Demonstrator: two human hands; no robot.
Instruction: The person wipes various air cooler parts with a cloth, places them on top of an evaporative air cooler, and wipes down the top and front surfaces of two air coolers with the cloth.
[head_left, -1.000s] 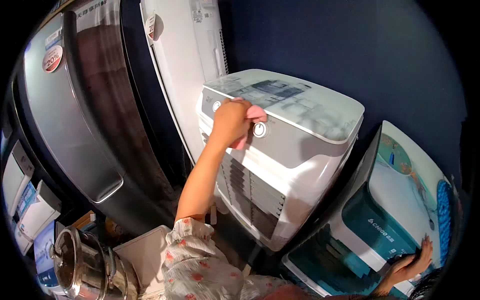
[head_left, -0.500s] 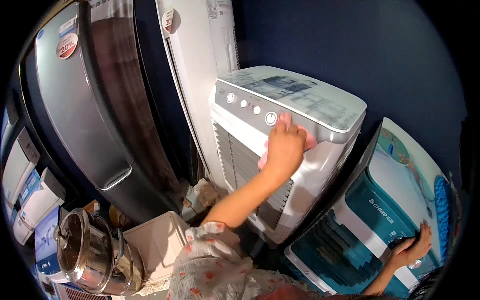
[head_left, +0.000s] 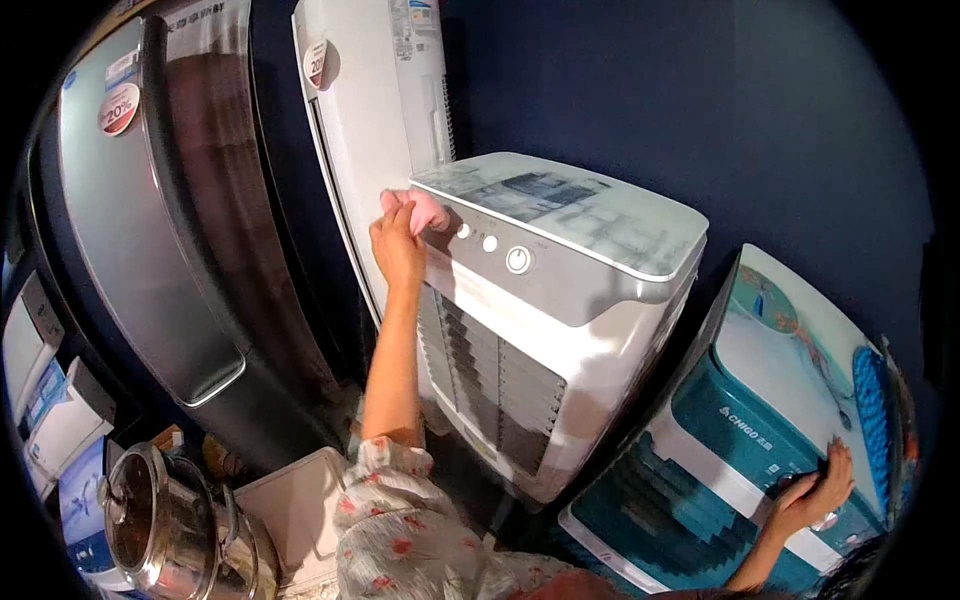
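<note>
My left hand pinches a pink cloth against the left end of the grey control panel on a white air cooler. The cloth covers the panel's left end; a round knob and two smaller round buttons show to its right. At the lower right, my right hand rests with fingers apart on the front upper edge of a teal and white cooler, and nothing shows in it. Part of that cooler's controls is hidden under the hand.
A tall white unit stands behind the white cooler, and a grey refrigerator is at the left. Lower left are a steel pot and a pale box. A blue textured item lies beside the teal cooler's top.
My left hand has carried the pink cloth from the right part of the panel, past the knob, to its left end. My right hand stays on the teal cooler.
</note>
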